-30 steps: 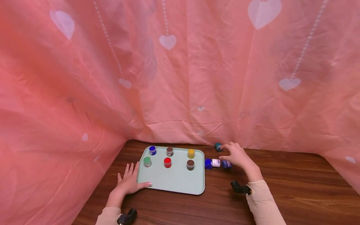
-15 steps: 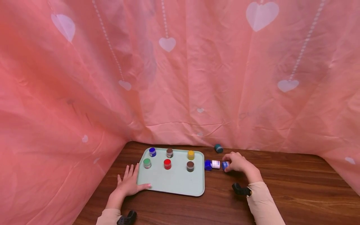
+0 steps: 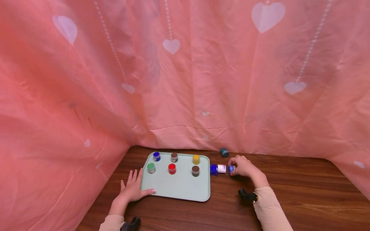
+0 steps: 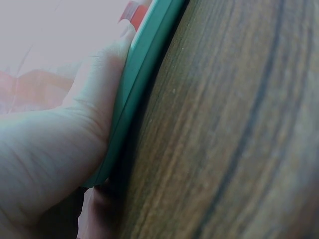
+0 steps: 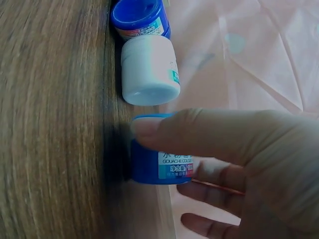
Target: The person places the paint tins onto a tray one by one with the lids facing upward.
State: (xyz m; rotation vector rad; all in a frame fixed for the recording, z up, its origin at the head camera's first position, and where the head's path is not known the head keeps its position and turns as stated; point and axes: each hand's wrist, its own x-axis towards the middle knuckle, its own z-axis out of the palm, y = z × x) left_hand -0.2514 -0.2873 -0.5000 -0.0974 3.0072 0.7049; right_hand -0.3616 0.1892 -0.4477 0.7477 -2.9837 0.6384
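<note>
6 upright jars [image 3: 171, 169] stand in 2 rough rows on the tray [image 3: 179, 188], while the blue jar [image 5: 145, 167] lies on its side on the worktop [image 3: 303, 187] off the tray's right edge, past the white jar [image 5: 149, 67] and the dark blue jar [image 5: 142, 20], pinched between thumb and fingers of the right hand [image 3: 244, 166]. Of the 2 hands, the left hand [image 3: 132, 189] lies spread at the tray's near left corner, its thumb over the edge. Were the pinch loose, the round, glossy wall could slip and roll off across the flat wood; a sideways nudge might knock the white jar and drive the dark blue jar into the tray. Too hard a press by the left hand could jolt the tray and topple the standing jars. The jars look like smooth plastic, squat cylinders, the held jar wearing a printed label [image 5: 174, 169]; the tray is pale green with rounded corners, the worktop streaky brown grain, and the pink cloth [image 3: 185, 96] behind hangs in satiny creases.
</note>
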